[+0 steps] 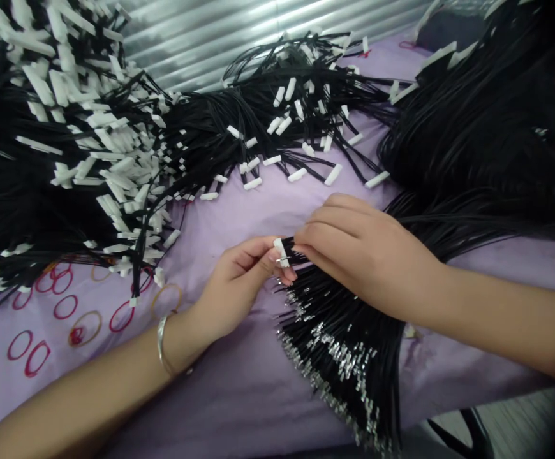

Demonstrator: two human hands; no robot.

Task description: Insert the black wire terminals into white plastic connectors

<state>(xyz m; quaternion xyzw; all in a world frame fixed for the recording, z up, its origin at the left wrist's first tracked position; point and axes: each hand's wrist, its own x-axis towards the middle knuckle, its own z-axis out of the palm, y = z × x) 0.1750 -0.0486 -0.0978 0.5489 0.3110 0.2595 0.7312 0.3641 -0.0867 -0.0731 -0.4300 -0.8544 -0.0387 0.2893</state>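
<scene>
A lilac cloth [258, 395] is covering the whole table, with a corrugated metal wall [220, 32] rising behind it. A big heap of black wires with white connectors [67, 140] is sprawling across the left, a smaller fan of the same [296, 108] is lying at the top centre, and a dense mass of plain black wires [488, 127] is filling the right. From that mass a bundle of black wires tipped with bare metal terminals [344, 344] is spreading toward the near edge, passing under the right hand [368, 255]. That hand is curling palm down, its fingertips closing on a few wire ends [297, 258]. The left hand [239, 280] is facing it, thumb and forefinger pinching a single white connector [281, 252] upright, just above the cloth at the centre (whether connector and wire ends are touching is hard to tell). Red and orange rubber bands [64, 307] are lying scattered on the cloth at lower left. A thin silver bangle [162, 344] is circling the left wrist.
</scene>
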